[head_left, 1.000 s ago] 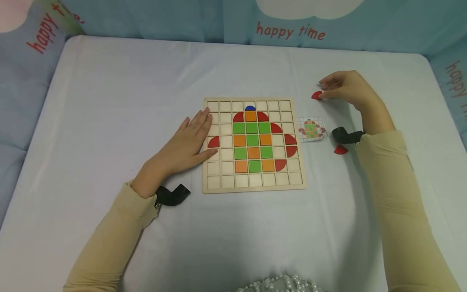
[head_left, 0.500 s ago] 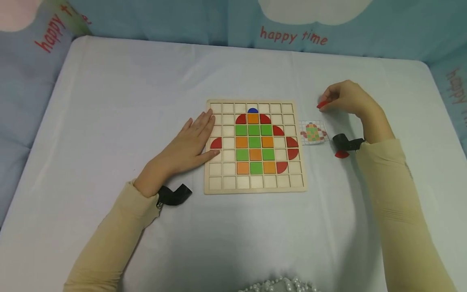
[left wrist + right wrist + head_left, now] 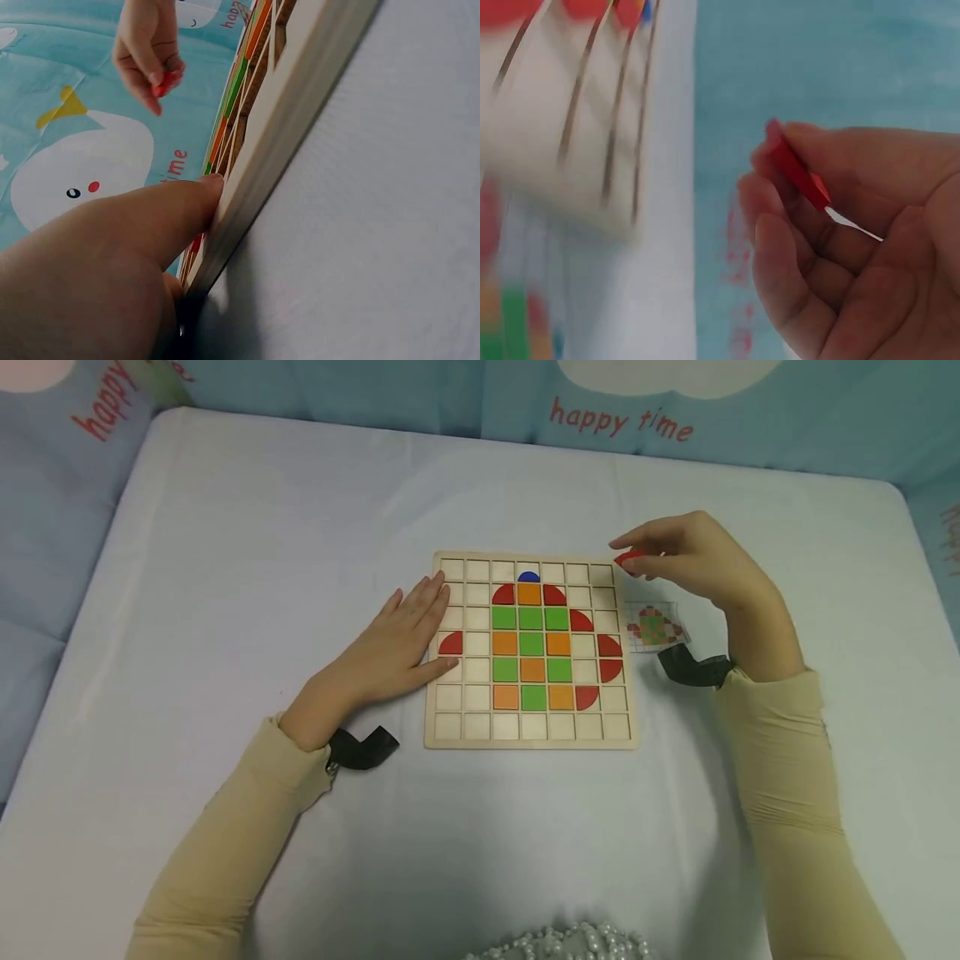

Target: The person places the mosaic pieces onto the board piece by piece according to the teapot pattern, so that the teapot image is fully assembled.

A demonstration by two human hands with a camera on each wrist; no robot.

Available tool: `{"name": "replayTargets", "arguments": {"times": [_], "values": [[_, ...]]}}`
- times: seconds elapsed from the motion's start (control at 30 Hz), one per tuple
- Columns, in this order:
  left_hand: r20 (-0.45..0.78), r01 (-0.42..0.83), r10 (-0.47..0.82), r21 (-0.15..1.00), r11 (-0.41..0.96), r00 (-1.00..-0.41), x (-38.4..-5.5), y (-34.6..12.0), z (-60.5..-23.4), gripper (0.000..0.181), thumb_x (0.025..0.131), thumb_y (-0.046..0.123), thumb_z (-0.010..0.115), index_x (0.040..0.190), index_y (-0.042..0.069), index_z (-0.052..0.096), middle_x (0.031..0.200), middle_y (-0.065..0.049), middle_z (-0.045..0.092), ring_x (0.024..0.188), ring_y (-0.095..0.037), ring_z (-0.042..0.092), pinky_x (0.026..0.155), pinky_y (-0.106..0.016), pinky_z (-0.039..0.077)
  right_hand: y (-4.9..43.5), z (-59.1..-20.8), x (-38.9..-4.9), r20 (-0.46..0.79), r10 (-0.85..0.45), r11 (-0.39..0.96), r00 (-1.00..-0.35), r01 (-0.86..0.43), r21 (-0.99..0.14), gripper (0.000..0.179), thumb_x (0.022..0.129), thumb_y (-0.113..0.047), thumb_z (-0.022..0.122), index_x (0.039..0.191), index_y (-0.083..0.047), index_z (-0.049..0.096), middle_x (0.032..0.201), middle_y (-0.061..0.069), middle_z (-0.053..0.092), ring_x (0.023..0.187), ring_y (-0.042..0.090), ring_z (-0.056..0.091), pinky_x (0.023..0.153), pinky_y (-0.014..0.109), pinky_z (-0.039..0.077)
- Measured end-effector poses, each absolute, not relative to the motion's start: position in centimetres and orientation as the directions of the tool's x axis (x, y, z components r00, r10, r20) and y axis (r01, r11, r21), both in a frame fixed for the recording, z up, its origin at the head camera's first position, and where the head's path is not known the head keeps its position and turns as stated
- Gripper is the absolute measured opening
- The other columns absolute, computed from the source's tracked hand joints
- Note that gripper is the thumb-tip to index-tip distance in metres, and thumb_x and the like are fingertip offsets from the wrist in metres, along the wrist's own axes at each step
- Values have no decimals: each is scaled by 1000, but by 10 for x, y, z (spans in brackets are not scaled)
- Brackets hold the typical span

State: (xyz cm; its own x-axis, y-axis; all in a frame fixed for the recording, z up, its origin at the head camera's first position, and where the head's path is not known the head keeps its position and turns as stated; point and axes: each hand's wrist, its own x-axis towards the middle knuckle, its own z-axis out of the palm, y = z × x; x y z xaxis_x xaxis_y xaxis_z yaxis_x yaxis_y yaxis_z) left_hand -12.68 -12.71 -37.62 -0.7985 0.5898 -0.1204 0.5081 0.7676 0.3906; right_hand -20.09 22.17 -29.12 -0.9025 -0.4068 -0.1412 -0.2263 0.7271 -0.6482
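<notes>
A wooden grid board (image 3: 525,744) lies on the white cloth, holding green and orange square tiles, red quarter-round tiles and a blue half-round tile (image 3: 528,577) at the top. My left hand (image 3: 386,647) rests flat across the board's left edge, fingers straight; its thumb touches the rim in the left wrist view. Just off the board's upper right corner, my right hand (image 3: 686,560) pinches a red quarter-round tile (image 3: 799,171) between thumb and fingers, in the air. A small printed card (image 3: 654,625) with a matching coloured pattern lies right of the board, below that hand.
Black wrist cameras stick out at the left wrist (image 3: 365,748) and the right wrist (image 3: 693,667). A blue printed curtain (image 3: 337,397) stands behind the table's far edge. A pearl-beaded item (image 3: 562,943) shows at the bottom edge.
My right hand has picked the red tile up from the cloth and carried it left to the board's corner. Another loose red tile is now hidden by the right arm. The left hand stays put.
</notes>
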Motion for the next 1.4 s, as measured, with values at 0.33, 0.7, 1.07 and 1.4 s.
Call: {"name": "replayTargets", "arguments": {"times": [0.33,0.7,1.07,1.4], "values": [[-114,507,590,399,764,-800,-126,-126,-374,84,96,47,46,150,-2,4,157,-14,-4,144,-27,-5,113,-46,-2,166,-292,-192,-90,-535,649,-840,-340,-681,9,90,-8,63,94,-1,68,88,8,65,77,17,54,68,23,42],[-113,513,595,399,760,-795,-128,-126,-377,85,97,49,43,150,-1,0,157,-12,-7,143,-25,-7,113,-47,-2,122,-307,-169,37,-593,573,-804,-453,-683,7,85,-7,70,91,-3,71,89,6,65,75,19,51,69,28,42],[-112,507,589,398,765,-800,-127,-127,-378,85,97,48,44,150,-1,-1,157,-12,-7,143,-24,-8,113,-47,-2,102,-324,-163,-149,-599,593,-787,-311,-742,5,86,-7,69,90,-5,68,83,3,67,74,15,59,70,27,46],[-113,510,592,398,763,-798,-128,-125,-379,84,97,47,44,150,0,-1,157,-12,-8,143,-23,-9,113,-47,-2,105,-335,-168,-195,-620,568,-760,-262,-780,3,86,-3,68,86,-6,70,79,4,67,73,16,60,67,28,47]]}}
